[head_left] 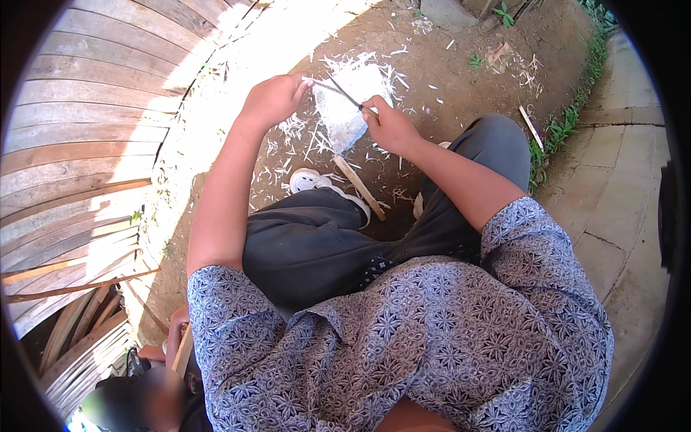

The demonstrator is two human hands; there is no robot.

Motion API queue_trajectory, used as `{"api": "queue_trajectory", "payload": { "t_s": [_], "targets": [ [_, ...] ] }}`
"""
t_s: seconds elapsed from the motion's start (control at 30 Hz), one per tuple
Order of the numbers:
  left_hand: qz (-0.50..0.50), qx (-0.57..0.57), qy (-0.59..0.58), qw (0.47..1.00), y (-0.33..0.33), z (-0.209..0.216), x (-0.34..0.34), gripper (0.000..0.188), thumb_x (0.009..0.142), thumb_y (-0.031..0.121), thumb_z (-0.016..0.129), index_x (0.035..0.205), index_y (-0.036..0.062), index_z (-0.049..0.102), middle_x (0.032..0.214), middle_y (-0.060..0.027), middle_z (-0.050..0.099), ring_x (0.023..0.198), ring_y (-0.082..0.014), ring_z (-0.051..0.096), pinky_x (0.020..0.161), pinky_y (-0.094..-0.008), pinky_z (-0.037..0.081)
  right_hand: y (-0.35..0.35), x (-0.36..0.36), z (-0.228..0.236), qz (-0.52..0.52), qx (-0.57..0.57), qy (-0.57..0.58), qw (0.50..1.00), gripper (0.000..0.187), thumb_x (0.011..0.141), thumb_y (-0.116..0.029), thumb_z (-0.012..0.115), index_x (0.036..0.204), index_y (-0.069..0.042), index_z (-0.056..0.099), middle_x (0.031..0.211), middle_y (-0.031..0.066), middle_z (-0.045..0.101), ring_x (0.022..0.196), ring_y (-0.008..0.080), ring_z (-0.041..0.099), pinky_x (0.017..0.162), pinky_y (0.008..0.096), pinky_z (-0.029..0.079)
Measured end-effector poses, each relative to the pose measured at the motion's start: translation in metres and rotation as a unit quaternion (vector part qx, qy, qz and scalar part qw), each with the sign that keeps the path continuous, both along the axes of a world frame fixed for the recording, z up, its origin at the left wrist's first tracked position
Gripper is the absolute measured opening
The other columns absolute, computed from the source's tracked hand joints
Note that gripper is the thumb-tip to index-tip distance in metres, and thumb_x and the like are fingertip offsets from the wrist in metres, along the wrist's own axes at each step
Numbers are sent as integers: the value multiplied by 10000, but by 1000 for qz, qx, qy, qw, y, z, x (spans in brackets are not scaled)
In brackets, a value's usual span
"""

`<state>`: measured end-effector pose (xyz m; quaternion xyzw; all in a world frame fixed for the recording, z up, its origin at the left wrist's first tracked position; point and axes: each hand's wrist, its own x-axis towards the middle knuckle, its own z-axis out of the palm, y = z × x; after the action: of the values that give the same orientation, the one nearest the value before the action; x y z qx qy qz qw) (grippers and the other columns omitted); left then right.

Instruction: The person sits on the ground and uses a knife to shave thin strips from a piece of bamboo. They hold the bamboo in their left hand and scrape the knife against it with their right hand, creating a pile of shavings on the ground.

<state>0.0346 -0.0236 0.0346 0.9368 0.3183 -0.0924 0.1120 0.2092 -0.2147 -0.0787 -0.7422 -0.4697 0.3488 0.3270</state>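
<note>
both arms reach forward, left hand [273, 99] and right hand [390, 127] clenched.

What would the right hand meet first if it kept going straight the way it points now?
Probably the thin stick, where the knife blade held by the right hand already lies against it. Farther along that line is the left hand, gripping the stick's other end. Depth is hard to judge here.

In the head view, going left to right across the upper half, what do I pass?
Curved wooden slats → left hand → thin stick held between the hands, above a pile of pale shavings → right hand → grass strip → paved stone path.
</note>
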Motion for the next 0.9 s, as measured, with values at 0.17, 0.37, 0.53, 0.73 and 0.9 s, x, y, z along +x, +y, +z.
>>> {"api": "queue_trajectory", "payload": {
  "t_s": [0.17, 0.37, 0.53, 0.73, 0.9],
  "targets": [
    [-12, 9, 5, 1000, 0, 1, -10, 383, 1082, 399, 436, 1096, 96, 670, 947, -166, 711, 933, -369, 675, 830, -480, 525, 21, -6, 72, -63, 143, 73, 985, 297, 1032, -269, 567, 1293, -127, 575, 756, 144, 652, 650, 290, 640, 615, 432, 470],
    [-37, 21, 5, 999, -4, 3, -4, 335, 1074, 368, 448, 1104, 109, 658, 957, -159, 717, 945, -367, 679, 831, -488, 530, 15, 1, 32, 13, 60, 0, 998, 304, 1038, -246, 609, 1310, -119, 563, 792, 124, 654, 697, 183, 624, 646, 362, 463],
    [-45, 40, 25, 998, -6, 7, -4, 334, 1065, 367, 464, 1094, 109, 675, 970, -149, 729, 958, -355, 690, 834, -485, 538, 35, -7, 58, -58, 169, 76, 981, 332, 1039, -260, 595, 1338, -128, 534, 762, 111, 652, 671, 228, 636, 644, 387, 469],
    [-59, 47, 11, 997, -3, 0, -1, 333, 1065, 365, 467, 1080, 108, 679, 937, -156, 728, 935, -358, 695, 814, -489, 542, 28, 0, 4, 55, 91, -40, 994, 393, 1039, -269, 608, 1395, -162, 481, 795, 113, 642, 667, 175, 599, 618, 337, 458],
    [-39, 34, 30, 998, -1, 0, -15, 374, 1090, 404, 432, 1111, 95, 643, 882, -168, 705, 874, -370, 682, 788, -492, 528, 41, -17, 79, -65, 160, 65, 983, 349, 1044, -275, 595, 1369, -157, 546, 655, 76, 576, 556, 174, 549, 565, 367, 434]
  ]
}}
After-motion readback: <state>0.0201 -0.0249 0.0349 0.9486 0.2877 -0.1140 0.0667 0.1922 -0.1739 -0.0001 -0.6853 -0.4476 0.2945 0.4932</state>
